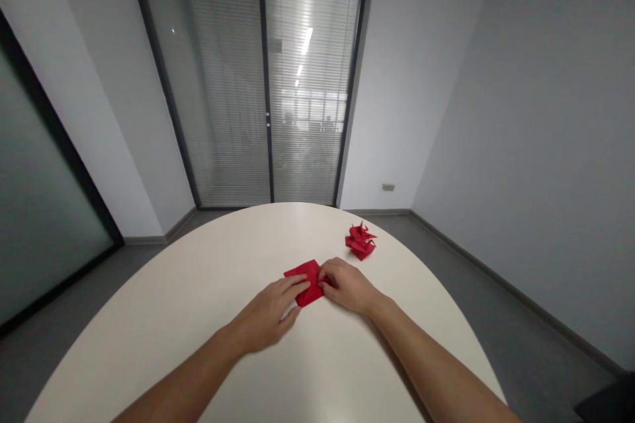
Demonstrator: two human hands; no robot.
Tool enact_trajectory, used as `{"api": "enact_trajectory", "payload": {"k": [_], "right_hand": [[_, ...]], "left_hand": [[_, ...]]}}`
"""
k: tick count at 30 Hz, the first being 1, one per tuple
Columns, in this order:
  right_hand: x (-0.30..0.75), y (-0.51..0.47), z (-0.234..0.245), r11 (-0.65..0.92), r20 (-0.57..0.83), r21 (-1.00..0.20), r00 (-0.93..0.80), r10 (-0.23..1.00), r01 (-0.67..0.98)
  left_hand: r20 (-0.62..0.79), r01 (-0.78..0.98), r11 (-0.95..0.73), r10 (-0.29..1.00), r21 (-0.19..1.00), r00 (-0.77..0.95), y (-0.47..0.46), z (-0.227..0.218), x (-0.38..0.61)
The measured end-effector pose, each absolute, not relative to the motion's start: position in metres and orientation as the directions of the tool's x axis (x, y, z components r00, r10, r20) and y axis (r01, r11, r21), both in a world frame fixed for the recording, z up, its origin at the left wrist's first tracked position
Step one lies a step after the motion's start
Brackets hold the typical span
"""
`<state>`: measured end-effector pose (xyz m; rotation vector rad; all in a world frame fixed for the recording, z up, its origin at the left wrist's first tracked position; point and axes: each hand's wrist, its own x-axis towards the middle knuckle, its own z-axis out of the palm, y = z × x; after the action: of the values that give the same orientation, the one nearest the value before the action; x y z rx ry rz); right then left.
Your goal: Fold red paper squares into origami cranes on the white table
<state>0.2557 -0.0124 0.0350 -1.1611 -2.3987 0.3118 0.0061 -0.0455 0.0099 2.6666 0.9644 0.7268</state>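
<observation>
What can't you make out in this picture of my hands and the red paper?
All in the head view:
Red paper: right edge partly covered by the right hand.
Red folded pieces: count unclear, small and overlapping.
Table: near side cut off by the bottom edge.
Dark object: cut off by right and bottom edges; unidentifiable.

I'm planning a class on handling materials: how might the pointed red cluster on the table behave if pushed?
The pointed red cluster looks like folded paper, so it is probably light and apt to slide on the smooth-looking tabletop. Its thin points would likely bend or crush. Its jagged outline suggests tipping or shifting rather than rolling.
</observation>
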Motion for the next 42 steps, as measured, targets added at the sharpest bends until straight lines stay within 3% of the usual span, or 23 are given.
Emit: {"api": "enact_trajectory", "payload": {"k": [5, 12, 17, 25, 33, 42], "right_hand": [[0.255, -0.014, 0.038, 0.598, 0.282, -0.381, -0.527, 0.802, 0.705], [0.254, -0.016, 0.039, 0.633, 0.269, -0.412, -0.576, 0.772, 0.656], [0.255, -0.016, 0.041, 0.645, 0.251, -0.429, -0.602, 0.758, 0.633], [0.254, -0.017, 0.041, 0.6, 0.228, -0.458, -0.566, 0.792, 0.656], [0.254, -0.012, 0.032, 0.613, 0.287, -0.552, -0.561, 0.776, 0.565], [0.254, -0.014, 0.037, 0.647, 0.326, -0.41, -0.559, 0.762, 0.643]], "left_hand": [[0.412, 0.532, -0.739, 0.672, 0.413, 0.615, -0.045, 0.01, 0.005], [0.381, 0.553, -0.544, 0.838, 0.631, 0.389, -0.034, 0.001, 0.003], [0.346, 0.498, -0.498, 0.863, 0.71, 0.369, -0.03, -0.003, 0.005], [0.321, 0.477, -0.468, 0.876, 0.744, 0.36, -0.029, -0.002, 0.002], [0.334, 0.49, -0.469, 0.879, 0.735, 0.339, -0.03, -0.002, 0.005], [0.411, 0.525, -0.537, 0.844, 0.66, 0.345, -0.03, 0.003, 0.007]]}}
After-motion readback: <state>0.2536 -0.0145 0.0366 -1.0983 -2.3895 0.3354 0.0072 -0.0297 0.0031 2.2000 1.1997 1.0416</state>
